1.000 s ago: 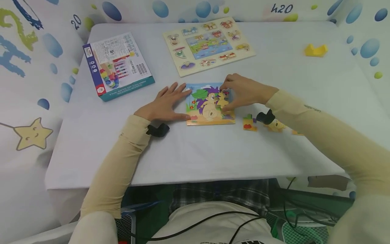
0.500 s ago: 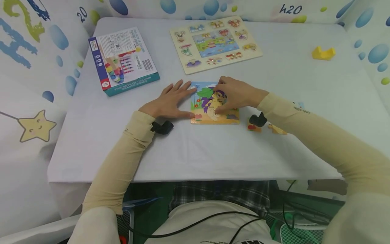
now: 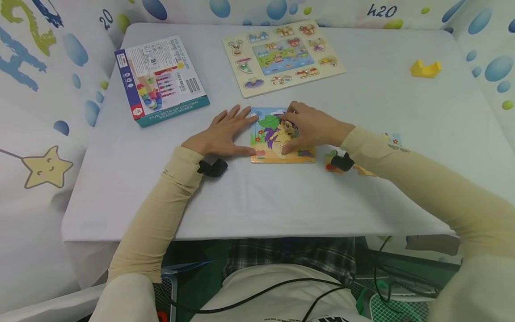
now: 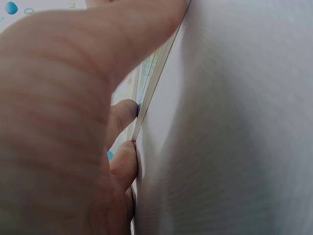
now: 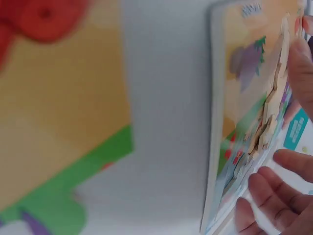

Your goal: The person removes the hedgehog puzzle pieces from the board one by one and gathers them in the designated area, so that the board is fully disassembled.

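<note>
A small jigsaw board (image 3: 265, 156) with a hedgehog picture lies flat on the white table. My left hand (image 3: 220, 134) rests at its left side, fingers spread and fairly straight, fingertips and thumb touching the edge; in the left wrist view those fingers (image 4: 126, 159) meet the thin board edge. Over the board's middle, my right hand (image 3: 315, 125) pinches a yellow and purple hedgehog puzzle piece (image 3: 284, 129) between thumb and fingers. Whether this piece sits fully flat cannot be told; the right hand covers part of the board.
Loose puzzle pieces lie right of the board: one with red fruit (image 3: 332, 168), a yellow one (image 3: 365, 171) and a light blue one (image 3: 396, 139), partly hidden by the right arm. A box (image 3: 165, 80), a peg puzzle (image 3: 241, 80) and a yellow block (image 3: 425, 69) stand farther back.
My right hand has carried the hedgehog piece leftward, from the board's right side onto the printed hedgehog. My left hand stays at the board's edge. The head view has shifted slightly.
</note>
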### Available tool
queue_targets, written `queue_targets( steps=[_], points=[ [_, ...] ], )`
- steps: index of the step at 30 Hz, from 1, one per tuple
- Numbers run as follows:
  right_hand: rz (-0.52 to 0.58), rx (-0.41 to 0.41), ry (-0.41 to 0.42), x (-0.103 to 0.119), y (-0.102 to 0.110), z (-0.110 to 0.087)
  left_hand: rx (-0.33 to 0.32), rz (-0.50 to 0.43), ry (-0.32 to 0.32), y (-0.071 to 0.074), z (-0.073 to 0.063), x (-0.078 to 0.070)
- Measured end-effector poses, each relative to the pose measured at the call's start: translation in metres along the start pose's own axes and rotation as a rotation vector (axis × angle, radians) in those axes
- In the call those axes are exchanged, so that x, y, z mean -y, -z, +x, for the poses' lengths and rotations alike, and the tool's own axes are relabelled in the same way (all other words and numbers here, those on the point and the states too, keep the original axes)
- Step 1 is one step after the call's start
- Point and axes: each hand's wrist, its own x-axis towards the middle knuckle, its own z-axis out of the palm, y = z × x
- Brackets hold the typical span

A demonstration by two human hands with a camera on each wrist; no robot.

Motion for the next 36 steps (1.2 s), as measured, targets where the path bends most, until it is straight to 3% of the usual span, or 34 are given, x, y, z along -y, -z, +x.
queue_targets(
  steps=[6, 9, 14, 17, 26, 36],
  points=[
    [-0.084, -0.150, 0.243, -0.007, -0.003, -0.011, 0.007, 0.000, 0.003, 0.003, 0.001, 0.000],
    [-0.132, -0.111, 0.322, -0.009, -0.007, -0.014, 0.012, -0.004, 0.003, 0.005, 0.000, -0.001],
    [-0.216, 0.060, 0.283, -0.007, -0.011, -0.018, 0.014, -0.013, 0.006, 0.007, 0.000, -0.002],
    [-0.245, 0.109, 0.251, -0.004, -0.012, -0.020, 0.013, -0.012, 0.011, 0.008, -0.001, -0.002],
    [-0.209, 0.152, 0.234, -0.003, -0.014, -0.024, 0.003, -0.027, 0.007, 0.006, 0.000, -0.003],
    [-0.215, 0.126, 0.244, -0.010, -0.020, -0.023, 0.014, -0.017, 0.008, 0.002, -0.001, -0.002]
  ],
)
